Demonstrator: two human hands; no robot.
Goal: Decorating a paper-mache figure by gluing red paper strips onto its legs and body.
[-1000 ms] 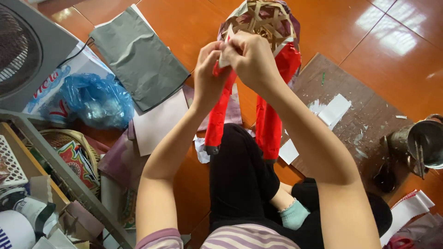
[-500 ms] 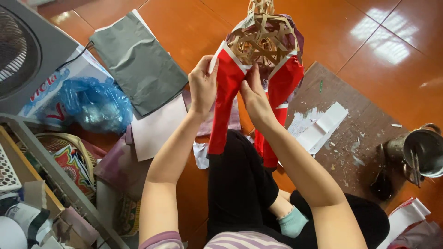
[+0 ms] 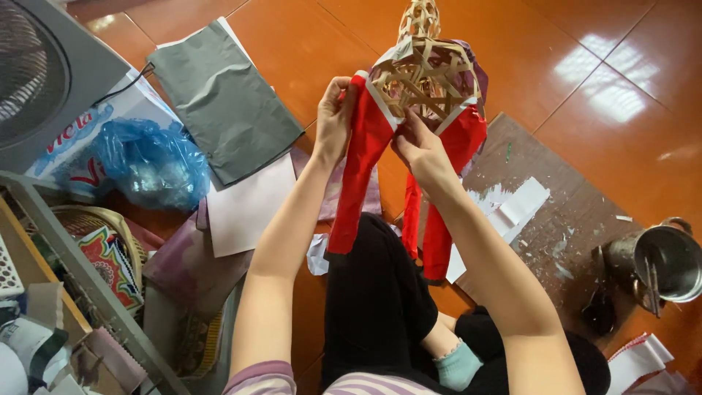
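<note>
Bamboo lantern frame now sits higher and farther out over the floor than a second ago, its open weave exposed, so the red paper strips look freshly pressed on. Left hand fingers pinch one strip's top edge; right hand fingers press together at the frame's lower rim. Toward the floor's left edge lie a grey paper sheet, a crumpled blue plastic bag and a white printed packet.

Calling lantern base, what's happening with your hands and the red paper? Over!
Left hand pinching a red paper strip at the bamboo frame. Right hand pressing paper against the frame's lower edge. Frame held up over the lap, nothing blocking.
</note>
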